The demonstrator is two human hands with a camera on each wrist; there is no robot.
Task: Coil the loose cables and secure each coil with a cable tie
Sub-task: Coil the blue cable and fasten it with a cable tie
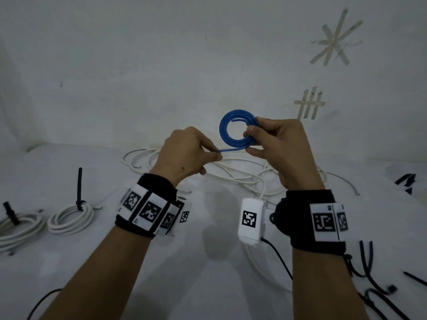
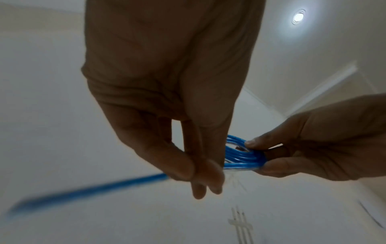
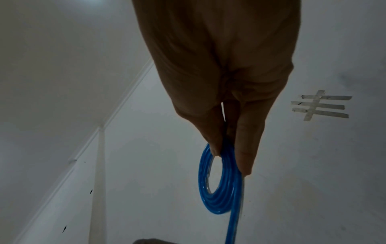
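Setting: plain indoor room, staged as a cable-handling recording station. Evidence: bare white wall (image 1: 161, 65) with tape marks (image 1: 309, 105) at 1 o'clock; white-covered surface (image 1: 208, 285); recessed ceiling light (image 2: 298, 16); marker-tagged wristbands (image 1: 147, 209).

Both our forearms reach toward twelve o'clock, raised. Our left hand (image 1: 184, 155) pinches between thumb and fingertips at its three o'clock side; our right hand (image 1: 282, 148) grips with curled fingers at nine o'clock.
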